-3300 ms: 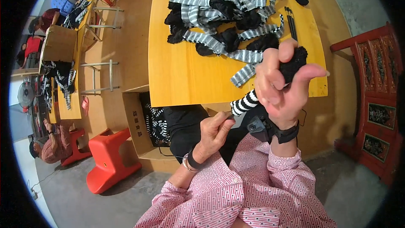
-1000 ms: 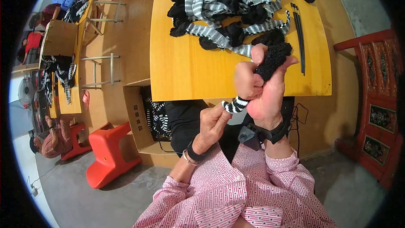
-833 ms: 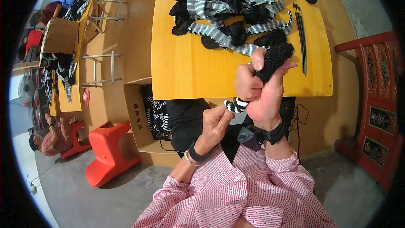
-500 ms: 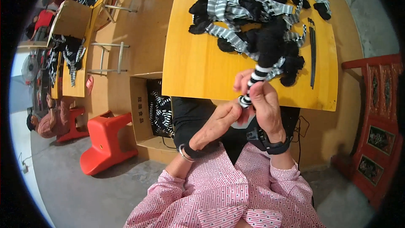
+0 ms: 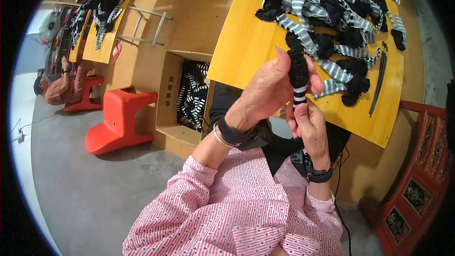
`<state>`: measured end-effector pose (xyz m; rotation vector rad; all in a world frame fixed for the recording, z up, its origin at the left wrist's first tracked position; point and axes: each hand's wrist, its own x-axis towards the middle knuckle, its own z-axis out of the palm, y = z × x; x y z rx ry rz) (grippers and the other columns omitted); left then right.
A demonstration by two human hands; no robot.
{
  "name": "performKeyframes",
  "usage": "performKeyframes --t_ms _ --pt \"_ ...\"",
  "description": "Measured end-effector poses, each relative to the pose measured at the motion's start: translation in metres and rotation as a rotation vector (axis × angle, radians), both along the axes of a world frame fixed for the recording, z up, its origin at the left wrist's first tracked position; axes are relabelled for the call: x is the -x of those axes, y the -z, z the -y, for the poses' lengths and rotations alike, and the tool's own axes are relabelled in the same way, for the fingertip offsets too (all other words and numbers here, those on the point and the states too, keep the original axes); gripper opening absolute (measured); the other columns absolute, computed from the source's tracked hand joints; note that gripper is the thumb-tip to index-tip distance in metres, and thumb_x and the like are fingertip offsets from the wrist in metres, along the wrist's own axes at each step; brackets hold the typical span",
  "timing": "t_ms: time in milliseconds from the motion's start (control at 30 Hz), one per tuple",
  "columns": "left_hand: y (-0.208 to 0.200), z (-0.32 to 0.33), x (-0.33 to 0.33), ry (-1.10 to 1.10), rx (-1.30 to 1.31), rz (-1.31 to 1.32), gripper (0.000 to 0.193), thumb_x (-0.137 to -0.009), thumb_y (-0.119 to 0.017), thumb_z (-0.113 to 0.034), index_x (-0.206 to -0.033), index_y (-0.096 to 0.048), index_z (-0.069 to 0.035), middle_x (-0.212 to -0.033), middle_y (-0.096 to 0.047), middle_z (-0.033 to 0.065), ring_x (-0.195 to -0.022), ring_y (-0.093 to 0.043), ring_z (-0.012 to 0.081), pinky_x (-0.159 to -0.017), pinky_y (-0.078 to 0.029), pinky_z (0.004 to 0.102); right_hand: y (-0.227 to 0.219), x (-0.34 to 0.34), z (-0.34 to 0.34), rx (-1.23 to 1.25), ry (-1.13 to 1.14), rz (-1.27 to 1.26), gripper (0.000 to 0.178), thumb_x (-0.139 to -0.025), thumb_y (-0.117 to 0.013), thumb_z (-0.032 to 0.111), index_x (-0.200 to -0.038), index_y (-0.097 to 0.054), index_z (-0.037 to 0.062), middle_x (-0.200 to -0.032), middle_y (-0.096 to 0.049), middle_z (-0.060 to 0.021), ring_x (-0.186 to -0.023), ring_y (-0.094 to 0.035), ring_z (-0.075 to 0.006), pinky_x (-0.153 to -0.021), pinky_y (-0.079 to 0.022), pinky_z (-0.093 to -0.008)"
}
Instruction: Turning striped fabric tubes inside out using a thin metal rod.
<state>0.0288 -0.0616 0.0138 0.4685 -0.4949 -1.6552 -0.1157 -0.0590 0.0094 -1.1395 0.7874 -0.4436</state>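
Observation:
A sock-like knitted piece (image 5: 297, 68), fuzzy black with a white-striped end, is held upright in front of me at the near edge of the yellow table (image 5: 241, 50). My left hand (image 5: 270, 85) cups its black part, thumb raised and fingers curled round behind it. Lower down, my right hand (image 5: 310, 125) pinches the striped end between thumb and fingers. Just beyond, a heap of similar grey-striped and black fuzzy knitted pieces (image 5: 327, 12) lies on the table. The lowest tip of the held piece is hidden by my right hand.
Thin black sticks (image 5: 377, 80) lie on the table's right side. A cardboard box (image 5: 167, 92) with black-and-white striped pieces stands left of my legs. Beyond it is a red stool (image 5: 116, 123). A carved red wooden chair (image 5: 417, 175) stands right. Another person (image 5: 68, 83) sits far left.
My left hand has moved up from the striped end to the black part of the piece, and its thumb has lifted. The right hand still grips the striped end. The view has turned.

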Motion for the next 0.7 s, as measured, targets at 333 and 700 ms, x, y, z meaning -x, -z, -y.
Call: performKeyframes --t_ms 333,700 --pt "-0.017 0.013 0.013 -0.263 -0.136 -0.153 0.053 -0.082 -0.036 -0.053 -0.096 -0.045 -0.002 -0.076 -0.057 0.0087 -0.063 -0.054 0.0139 -0.061 -0.046 0.0248 0.022 0.019 -0.025 0.246 0.240 -0.165 0.049 -0.086 -0.042 0.044 -0.107 -0.042 -0.0001 -0.069 -0.045 0.0005 -0.058 -0.038 -0.0058 -0.052 -0.034 -0.0194" --pt "-0.024 0.024 0.012 -0.474 -0.197 -0.080 0.052 -0.083 -0.035 -0.052 -0.094 -0.044 -0.002 -0.071 -0.057 0.0070 -0.054 -0.054 0.0095 -0.054 -0.046 0.0209 0.026 0.023 -0.028 0.541 0.301 -0.211 0.033 -0.086 -0.046 0.015 -0.117 -0.045 0.0032 -0.070 -0.049 -0.0012 -0.057 -0.040 -0.0072 -0.053 -0.034 -0.0204"
